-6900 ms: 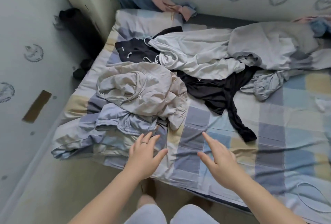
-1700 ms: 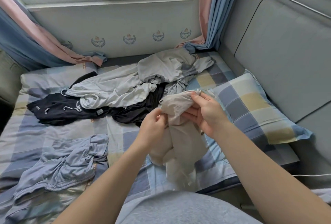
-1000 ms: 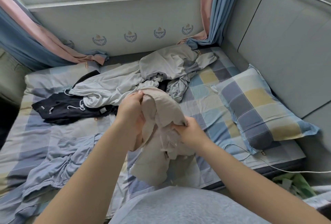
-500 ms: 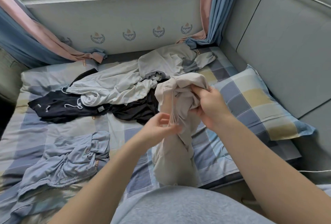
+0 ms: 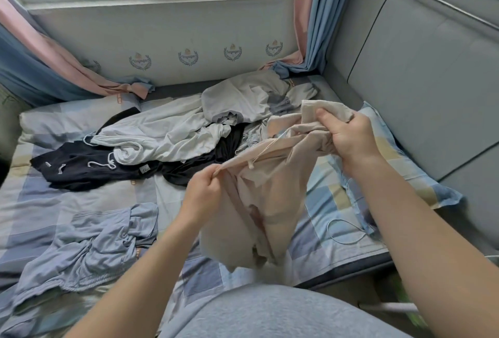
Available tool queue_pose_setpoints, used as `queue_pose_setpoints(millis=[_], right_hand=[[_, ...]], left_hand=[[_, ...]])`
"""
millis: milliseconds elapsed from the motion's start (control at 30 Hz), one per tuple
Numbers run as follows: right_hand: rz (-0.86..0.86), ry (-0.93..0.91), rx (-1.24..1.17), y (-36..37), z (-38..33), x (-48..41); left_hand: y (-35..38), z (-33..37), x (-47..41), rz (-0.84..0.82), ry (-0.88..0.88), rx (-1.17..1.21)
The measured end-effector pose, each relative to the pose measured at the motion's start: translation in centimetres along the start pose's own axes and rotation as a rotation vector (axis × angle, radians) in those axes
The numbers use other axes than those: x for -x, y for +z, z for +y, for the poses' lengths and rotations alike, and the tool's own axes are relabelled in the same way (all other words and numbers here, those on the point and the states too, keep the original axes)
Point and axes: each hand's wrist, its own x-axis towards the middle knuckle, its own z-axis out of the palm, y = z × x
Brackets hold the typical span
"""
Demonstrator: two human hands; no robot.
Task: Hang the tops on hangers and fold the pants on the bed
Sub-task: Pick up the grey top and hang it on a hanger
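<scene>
Left hand [image 5: 204, 194] is pinching an edge of the beige soft-cotton drawstring garment [image 5: 259, 202], thumb against curled fingers. Right hand [image 5: 349, 139] is gripping a bunched fold, fingers curled tight. Garment is hanging between both hands above the blue-and-yellow checked bedsheet [image 5: 35, 202]. Crumpled blue-grey garment [image 5: 89, 243] is lying at its 8 o'clock, black garment with white cord [image 5: 86, 173] and pale grey garment [image 5: 162, 135] at 10 o'clock, checked pillow [image 5: 405, 173] at 3 o'clock.

Both hands hold a beige garment [image 5: 259, 197] above the bed [image 5: 81, 202]: left hand [image 5: 202, 191] pinches an edge, right hand [image 5: 348, 137] grips bunched fabric higher up.
</scene>
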Motion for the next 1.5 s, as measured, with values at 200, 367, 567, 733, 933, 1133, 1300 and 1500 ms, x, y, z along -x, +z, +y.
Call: queue_pose_setpoints(millis=[200,367,567,733,933,1133,1300,1500], right_hand=[[0.037,0.167,-0.084,-0.1,2.4,-0.8],[-0.144,0.212,-0.021,1.3,3.8,1.4],[-0.648,0.285,0.251,4.1,5.9,6.9],[-0.798,0.252,0.216,7.7,9.4,11.0],[-0.480,0.187,0.450,6.3,10.2,7.6],[-0.352,0.195,0.192,3.2,6.5,4.8],[-0.394,0.186,0.049,2.6,3.1,4.1],[-0.532,0.256,-0.037,2.1,0.1,4.4]], left_hand=[[-2.3,0.9,-1.1,0.104,0.041,0.010],[-3.3,2.7,-1.2,0.142,-0.073,0.342],[-3.6,5.3,-1.7,0.185,-0.361,0.804],[-3.3,7.9,-2.0,0.145,-0.487,0.991],[-4.5,7.2,-2.7,0.282,-0.446,0.924],[-5.1,3.3,-2.2,0.091,-0.406,0.353],[-1.1,2.8,0.4,-0.314,-0.236,0.153],[4.8,3.0,2.5,-0.360,-0.051,-0.053]])
